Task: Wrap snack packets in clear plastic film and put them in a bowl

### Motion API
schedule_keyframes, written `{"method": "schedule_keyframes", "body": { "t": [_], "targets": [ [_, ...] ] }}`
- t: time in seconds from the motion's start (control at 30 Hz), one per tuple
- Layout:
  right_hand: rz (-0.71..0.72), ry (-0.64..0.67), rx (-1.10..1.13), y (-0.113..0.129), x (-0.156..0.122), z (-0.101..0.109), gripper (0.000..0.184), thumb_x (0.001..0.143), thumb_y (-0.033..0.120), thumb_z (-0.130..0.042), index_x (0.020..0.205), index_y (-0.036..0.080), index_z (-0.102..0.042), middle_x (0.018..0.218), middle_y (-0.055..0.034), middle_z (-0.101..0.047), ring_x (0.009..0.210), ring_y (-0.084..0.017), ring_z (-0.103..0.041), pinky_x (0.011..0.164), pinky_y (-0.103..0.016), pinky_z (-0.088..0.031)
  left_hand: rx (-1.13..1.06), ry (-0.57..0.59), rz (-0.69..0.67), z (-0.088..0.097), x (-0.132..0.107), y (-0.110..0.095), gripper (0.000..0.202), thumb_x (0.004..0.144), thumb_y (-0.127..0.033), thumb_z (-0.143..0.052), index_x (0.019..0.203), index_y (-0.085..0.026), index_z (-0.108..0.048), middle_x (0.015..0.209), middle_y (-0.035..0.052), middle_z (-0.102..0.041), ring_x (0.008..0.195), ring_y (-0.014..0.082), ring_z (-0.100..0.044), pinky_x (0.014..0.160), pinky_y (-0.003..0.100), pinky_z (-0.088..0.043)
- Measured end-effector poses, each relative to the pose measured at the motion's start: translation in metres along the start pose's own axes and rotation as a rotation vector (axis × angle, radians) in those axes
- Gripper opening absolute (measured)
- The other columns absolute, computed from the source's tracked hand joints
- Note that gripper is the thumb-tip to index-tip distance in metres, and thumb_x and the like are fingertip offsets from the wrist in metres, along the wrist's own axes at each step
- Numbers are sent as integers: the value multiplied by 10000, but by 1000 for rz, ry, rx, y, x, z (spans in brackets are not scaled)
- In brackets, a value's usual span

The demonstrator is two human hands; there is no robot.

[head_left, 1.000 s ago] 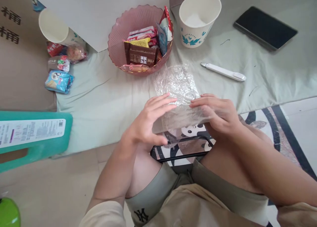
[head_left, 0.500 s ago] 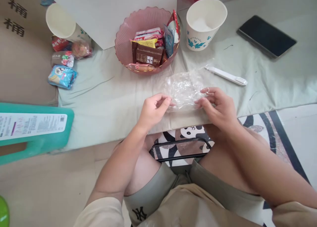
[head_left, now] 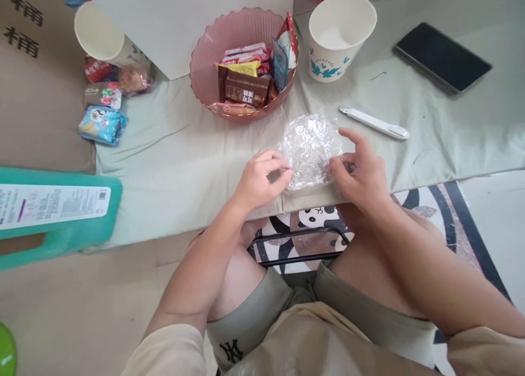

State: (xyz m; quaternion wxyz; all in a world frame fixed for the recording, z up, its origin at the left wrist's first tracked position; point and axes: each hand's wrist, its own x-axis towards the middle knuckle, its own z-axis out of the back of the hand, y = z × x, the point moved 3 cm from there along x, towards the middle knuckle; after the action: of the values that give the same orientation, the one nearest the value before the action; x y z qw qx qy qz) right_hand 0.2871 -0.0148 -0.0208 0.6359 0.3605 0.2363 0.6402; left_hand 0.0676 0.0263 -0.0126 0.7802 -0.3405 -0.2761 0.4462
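Note:
A crumpled clear plastic bag (head_left: 309, 152) is stretched between my hands above the front part of the cloth-covered table (head_left: 164, 184). My left hand (head_left: 264, 179) pinches its left edge between thumb and fingers. With thumb and bent fingers, my right hand (head_left: 363, 171) grips the right edge, its index finger pointing out free. Just beyond the right hand lies a white utility knife (head_left: 374, 123). Behind the bag stands a pink scalloped bowl (head_left: 205, 64) holding several wrapped snacks, among them a brown packet (head_left: 245, 88).
A paper cup (head_left: 328, 53) stands right of the bowl, and a black phone (head_left: 443, 57) lies farther right. At the left are another paper cup (head_left: 98, 34), tipped over, several snack packets such as a blue one (head_left: 101, 125), a cardboard box (head_left: 45, 103) and a teal jug (head_left: 82, 231).
The plastic bag has been drawn into a more compact, rounder shape between my hands. My right index finger has lifted and straightened. The left hand has moved slightly right.

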Motion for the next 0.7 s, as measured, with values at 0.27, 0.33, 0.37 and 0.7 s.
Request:
{"method": "schedule_keyframes", "body": {
  "t": [0.27, 0.33, 0.37, 0.7],
  "targets": [
    [-7, 5, 99, -7, -3, 0, 465, 926, 231, -535, 1387, 294, -525, 908, -38, -759, 660, -205, -721, 645, -383, -585, 163, 246, -206, -12, 4, -5, 319, 994, -350, -473, 949, -227, -763, 1400, 108, -653, 1267, 296, -605, 1094, 502, -442],
    [-57, -23, 131, -10, -3, 2, 471, 904, 205, -535, 1364, 304, -530, 872, -27, -735, 645, -200, -721, 613, -365, -578, 161, 279, -230, -15, 6, -6, 355, 1017, -398, -434, 1053, -235, -747, 1462, 116, -615, 1376, 314, -544, 1139, 519, -396],
    [-84, -39, 144, -11, -4, 3, 475, 895, 194, -530, 1356, 309, -529, 846, -21, -717, 646, -201, -722, 598, -358, -573, 164, 301, -243, -17, 7, -6, 370, 1020, -432, -427, 1102, -240, -734, 1466, 116, -617, 1445, 332, -483, 1164, 541, -358],
    [-101, -61, 151, -21, -3, 8, 487, 916, 184, -462, 1383, 318, -479, 886, -37, -669, 660, -220, -749, 543, -366, -557, 275, 41, -163, -13, 9, -2, 349, 980, -506, -411, 1010, -257, -653, 979, 54, -733, 1287, 303, -582, 1177, 528, -273]
  ]
}}
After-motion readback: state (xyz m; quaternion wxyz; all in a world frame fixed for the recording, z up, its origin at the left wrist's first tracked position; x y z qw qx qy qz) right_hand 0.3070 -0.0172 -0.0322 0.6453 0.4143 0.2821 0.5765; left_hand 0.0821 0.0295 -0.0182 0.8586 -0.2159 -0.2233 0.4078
